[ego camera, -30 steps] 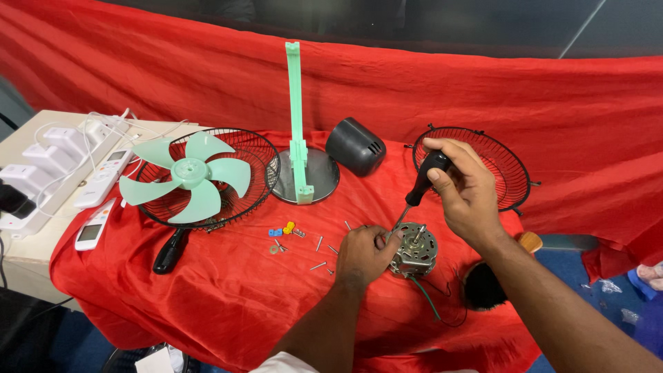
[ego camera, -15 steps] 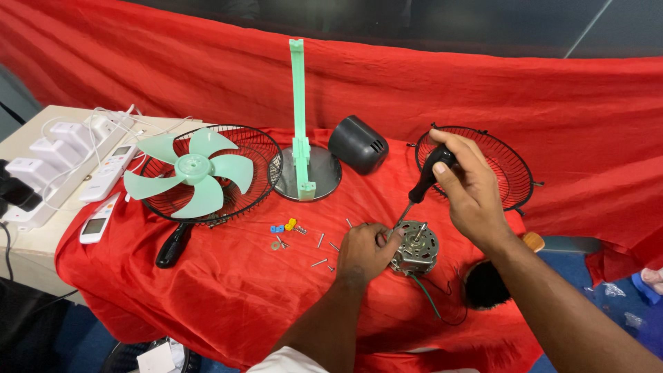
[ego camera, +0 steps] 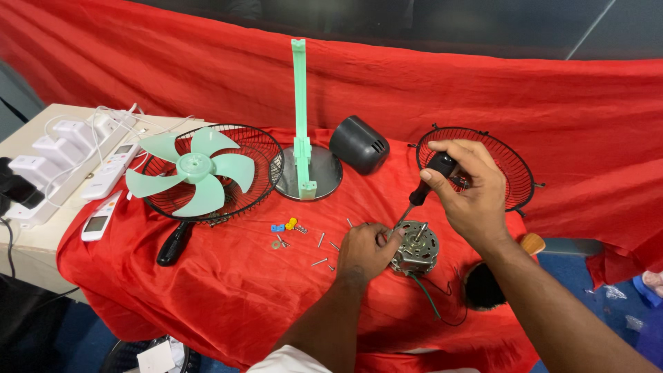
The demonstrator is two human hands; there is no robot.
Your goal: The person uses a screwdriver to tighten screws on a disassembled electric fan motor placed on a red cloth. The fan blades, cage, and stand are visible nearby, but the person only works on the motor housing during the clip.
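Right hand point(ego camera: 466, 190) is clamped on the screwdriver point(ego camera: 423, 193), left hand point(ego camera: 366, 250) pinning the motor point(ego camera: 416, 247). If the tip slips, those left fingers get jabbed.

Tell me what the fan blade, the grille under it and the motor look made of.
Fan blade: looks like moulded plastic, smooth mint green, slight sheen.
Grille: thin wire, probably black-coated metal.
Motor: bare metal, grey and shiny, with stacked plates at the rim.
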